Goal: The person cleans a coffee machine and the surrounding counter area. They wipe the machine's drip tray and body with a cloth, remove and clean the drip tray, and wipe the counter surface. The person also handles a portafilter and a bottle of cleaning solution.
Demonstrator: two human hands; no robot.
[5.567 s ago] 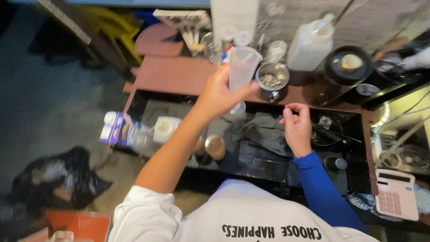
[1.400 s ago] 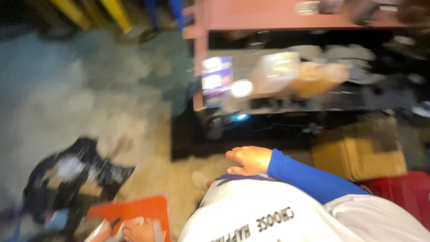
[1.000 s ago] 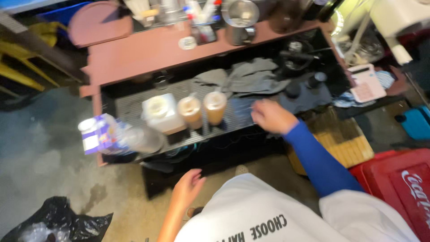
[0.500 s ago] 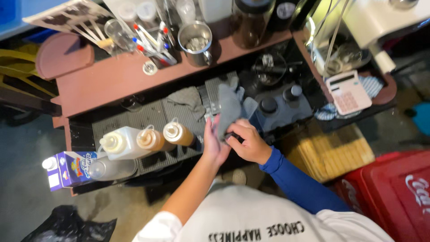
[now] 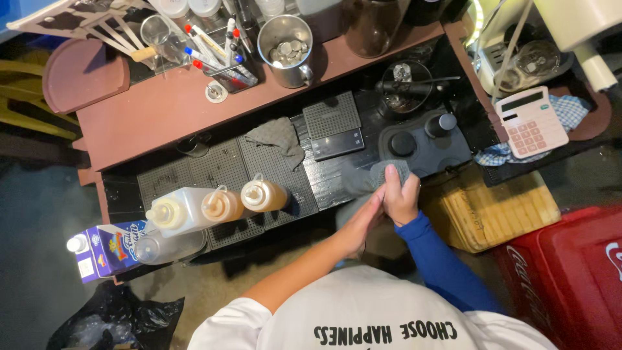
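well, the reddish-brown counter (image 5: 162,110) fills the upper half of the view, its far edge crowded with a steel cup of coins (image 5: 285,42), a holder of marker pens (image 5: 227,61) and glass jars. below it runs a lower black work shelf (image 5: 337,175), lined on the left with perforated black drip mats (image 5: 214,168); the shelf's front edge is open toward the person, with bare floor below. at the right, a red plastic crate (image 5: 564,272) and a yellowish slatted crate (image 5: 492,207) hem in that side. a pink calculator (image 5: 528,121) lies on a checked cloth at the shelf's right end. on the mats lie three squeeze bottles (image 5: 214,204) on their sides, one pale and two amber, close together; a blue milk carton (image 5: 107,249) sits beyond the shelf's left end. a small black scale (image 5: 334,126) sits mid-shelf, with a crumpled grey rag (image 5: 275,136) just left of it. the grey cloth (image 5: 385,172) being handled is dark, soft and bunched, lying at the shelf's front edge, just before a dark tamping mat (image 5: 427,139). the right hand (image 5: 400,194), in a blue sleeve, is curled around the cloth, fingers closed on it. the left hand (image 5: 363,220) presses against the right from below, fingers held together; whether it grips the cloth i cannot tell.
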